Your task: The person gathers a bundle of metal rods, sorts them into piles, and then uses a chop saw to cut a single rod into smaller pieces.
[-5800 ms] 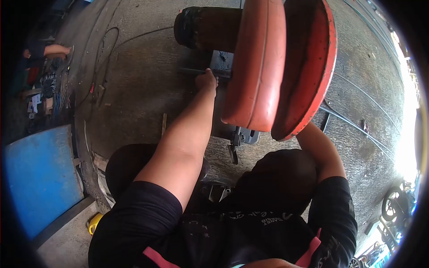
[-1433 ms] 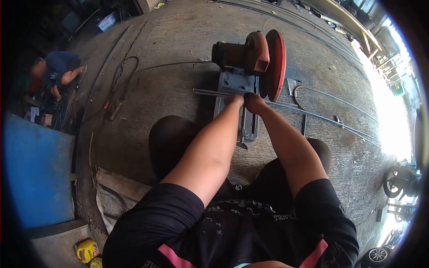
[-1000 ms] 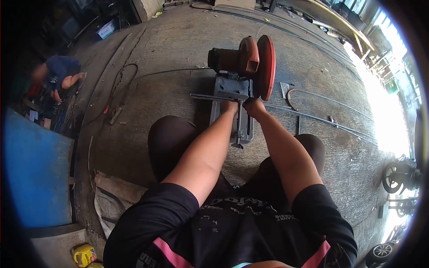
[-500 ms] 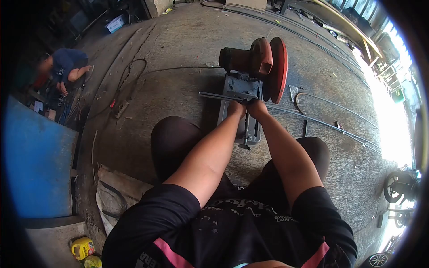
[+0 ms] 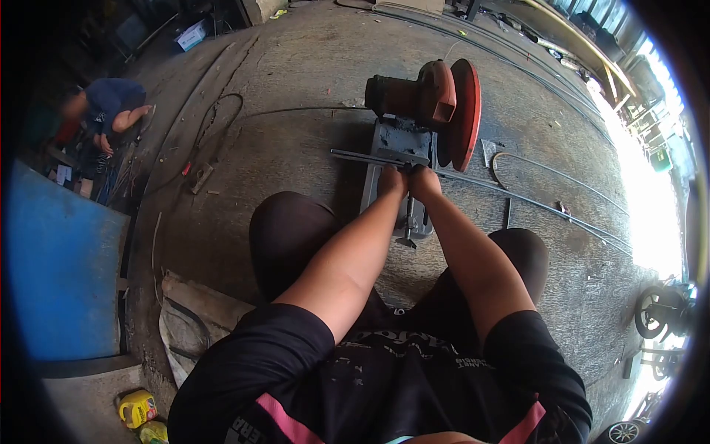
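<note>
A red cut-off saw (image 5: 436,96) with a large round red guard stands on a grey base (image 5: 373,194) on the floor between my knees. Thin metal rods (image 5: 503,187) run across the base, past the blade side and far out to the right; their short ends show on the left. My left hand (image 5: 393,180) is closed at the rods, over the base. Close beside it, my right hand (image 5: 424,182) is closed on them too. The fingertips of both are hidden. Below my hands, the vise screw (image 5: 409,222) points towards me.
A person (image 5: 115,111) crouches at the far left beside a blue panel (image 5: 63,266). The saw's cable (image 5: 296,112) trails left over the floor. A bent rod (image 5: 547,166) and more long rods (image 5: 510,63) lie to the right. A yellow container (image 5: 137,408) stands lower left.
The view has shifted very slightly. Both hands stay closed at the rods, and the saw head keeps its raised position.
</note>
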Action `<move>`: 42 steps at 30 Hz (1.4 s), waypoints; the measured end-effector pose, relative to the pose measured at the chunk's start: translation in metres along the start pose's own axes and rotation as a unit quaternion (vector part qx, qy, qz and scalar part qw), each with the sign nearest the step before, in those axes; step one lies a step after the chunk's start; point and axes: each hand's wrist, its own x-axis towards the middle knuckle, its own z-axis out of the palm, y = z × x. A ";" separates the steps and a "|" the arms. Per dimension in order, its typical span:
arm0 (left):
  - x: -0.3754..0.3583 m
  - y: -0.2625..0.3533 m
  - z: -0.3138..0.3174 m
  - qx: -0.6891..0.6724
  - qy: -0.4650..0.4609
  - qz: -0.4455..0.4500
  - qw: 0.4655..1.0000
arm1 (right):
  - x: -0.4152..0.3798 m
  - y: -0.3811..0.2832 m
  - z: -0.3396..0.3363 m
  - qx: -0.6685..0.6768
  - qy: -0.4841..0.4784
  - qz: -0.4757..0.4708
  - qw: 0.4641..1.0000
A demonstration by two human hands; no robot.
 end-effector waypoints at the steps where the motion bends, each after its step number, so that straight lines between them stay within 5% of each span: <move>1: 0.000 0.000 0.002 -0.001 0.002 0.000 1.000 | 0.007 0.010 0.015 -0.005 0.016 -0.008 1.000; 16: -0.003 -0.005 -0.009 -0.024 -0.003 -0.077 0.997 | 0.012 0.011 0.032 -0.047 0.026 -0.070 0.996; 18: -0.001 -0.011 -0.007 0.004 -0.003 -0.053 0.999 | 0.007 0.001 0.024 0.025 -0.008 0.006 1.000; 42: 0.018 -0.044 0.005 0.083 0.001 -0.047 0.995 | 0.010 0.001 0.055 0.011 -0.012 -0.034 0.999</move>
